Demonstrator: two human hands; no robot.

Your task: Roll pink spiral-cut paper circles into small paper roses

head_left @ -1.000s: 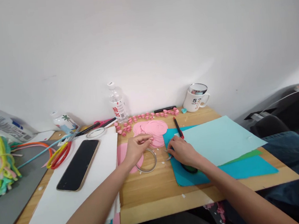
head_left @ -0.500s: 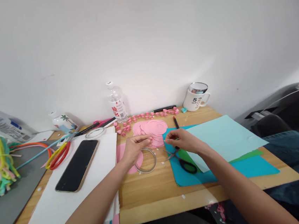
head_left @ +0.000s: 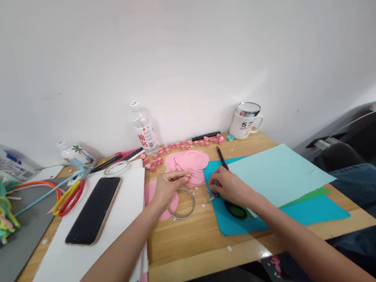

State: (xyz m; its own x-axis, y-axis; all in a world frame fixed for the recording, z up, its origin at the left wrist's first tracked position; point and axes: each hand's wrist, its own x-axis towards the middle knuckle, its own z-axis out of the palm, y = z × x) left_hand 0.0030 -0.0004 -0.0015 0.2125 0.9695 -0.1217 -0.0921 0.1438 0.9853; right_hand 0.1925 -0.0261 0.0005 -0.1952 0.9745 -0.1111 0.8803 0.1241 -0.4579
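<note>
My left hand (head_left: 166, 188) is closed in a pinch on a small pink paper piece (head_left: 189, 176), mostly hidden by the fingers. It hovers at the front of a pile of pink paper circles (head_left: 190, 160), just above a roll of tape (head_left: 193, 206). My right hand (head_left: 228, 184) has its fingers curled together over the blue sheets (head_left: 226, 226). What its fingertips hold, if anything, is too small to make out. Black-handled scissors (head_left: 236, 210) lie partly beneath this hand, blades pointing left. A black pen (head_left: 222, 156) lies just behind it.
Small pink folded pieces (head_left: 177, 146) line the back near a clear bottle (head_left: 145, 134) and a white mug (head_left: 243, 124). To the left, a phone (head_left: 95, 210) rests on white paper (head_left: 77, 267), with red-and-yellow-handled scissors (head_left: 70, 199) beside it. Pale blue paper (head_left: 284, 171) covers the right side.
My right hand has dropped slightly toward the scissors, its fingers more curled. My left hand keeps its pinch near the tape roll. The whole view has shifted slightly.
</note>
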